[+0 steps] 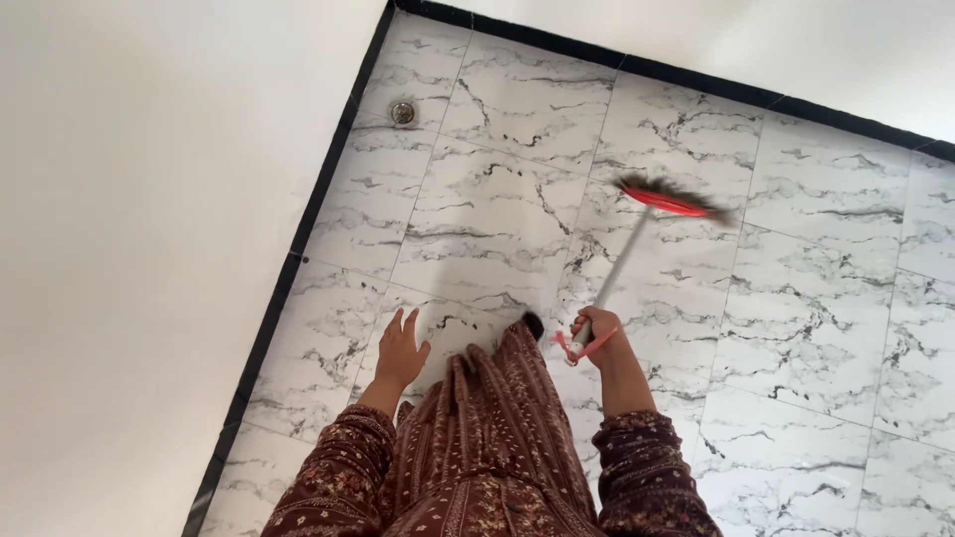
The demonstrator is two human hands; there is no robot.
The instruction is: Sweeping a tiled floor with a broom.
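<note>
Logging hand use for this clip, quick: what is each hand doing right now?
Left hand: open, fingers spread, holding nothing, above the marble-patterned floor.
Right hand: closed in a grip on the broom handle; the red broom head is blurred.

White marble-look floor tiles with grey veins [497, 229] fill the room. A black skirting strip [298, 229] edges plain white walls [149, 199] left and far. A round metal drain [402, 112] sits far left.
</note>
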